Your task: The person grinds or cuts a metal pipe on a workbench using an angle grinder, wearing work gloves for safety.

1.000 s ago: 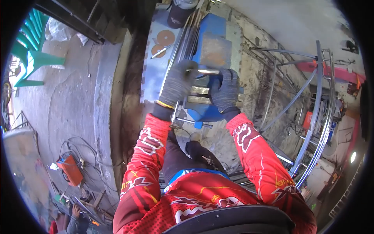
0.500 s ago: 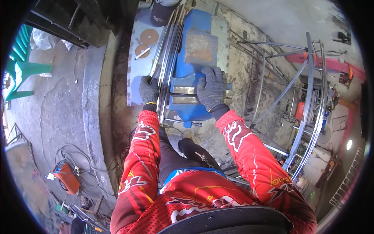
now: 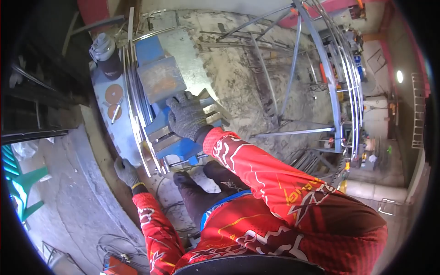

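Note:
A blue bench vise (image 3: 176, 145) stands on the metal-topped table, its pale jaws crossing beneath my right arm's reach. My right hand (image 3: 187, 115), in a grey knit glove, rests on top of the vise with its fingers spread over it. Long shiny metal rods (image 3: 133, 105) lie along the vise's left side. My left hand (image 3: 126, 172), gloved the same way, is beside the table's near left corner, apart from the rods. Its fingers are loosely extended and nothing shows in them.
On the table (image 3: 103, 87) are two brown discs (image 3: 114, 94), a white marker (image 3: 117, 110) and a dark cap beside a clear jug (image 3: 102, 46). A tall metal frame (image 3: 330, 82) stands to the right. A concrete ledge (image 3: 98, 151) runs along the left; cables lie below.
My left hand has left the rods and moved down and left to the table corner. My right hand stays on the vise. The head view has turned, showing more of the right side.

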Demonstrator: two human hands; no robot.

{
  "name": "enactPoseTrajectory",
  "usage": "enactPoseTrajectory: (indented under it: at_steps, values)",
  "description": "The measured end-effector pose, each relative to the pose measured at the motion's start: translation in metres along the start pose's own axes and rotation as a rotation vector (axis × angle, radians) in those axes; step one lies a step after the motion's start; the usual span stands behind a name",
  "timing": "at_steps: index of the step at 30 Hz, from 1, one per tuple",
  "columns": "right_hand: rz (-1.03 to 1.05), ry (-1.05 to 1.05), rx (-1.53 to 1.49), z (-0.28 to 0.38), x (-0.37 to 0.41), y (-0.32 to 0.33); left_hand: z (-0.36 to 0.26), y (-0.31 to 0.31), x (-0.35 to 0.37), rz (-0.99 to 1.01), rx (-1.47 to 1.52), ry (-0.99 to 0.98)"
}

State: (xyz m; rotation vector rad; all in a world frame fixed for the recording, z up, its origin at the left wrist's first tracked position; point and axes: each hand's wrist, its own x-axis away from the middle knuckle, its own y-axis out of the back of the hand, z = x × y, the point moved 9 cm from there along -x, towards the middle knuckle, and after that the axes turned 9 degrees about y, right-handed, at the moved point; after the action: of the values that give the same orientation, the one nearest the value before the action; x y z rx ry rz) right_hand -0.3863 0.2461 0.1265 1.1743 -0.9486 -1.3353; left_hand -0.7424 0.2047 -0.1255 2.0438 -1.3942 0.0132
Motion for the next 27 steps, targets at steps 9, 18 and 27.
enactPoseTrajectory:
  at_steps: [9, 18, 27]
  values:
    - [-0.03, 0.001, 0.0, 0.008, 0.001, 0.009, 0.108, 0.093, 0.104, 0.217, -0.071, 0.13]
    - [-0.094, 0.023, 0.027, 0.019, 0.016, -0.01, 0.175, 0.115, 0.264, 0.07, -0.287, 0.391]
    - [-0.205, 0.115, -0.147, 0.031, 0.037, -0.003, 0.173, 0.067, 0.375, 0.042, -0.275, 0.459]
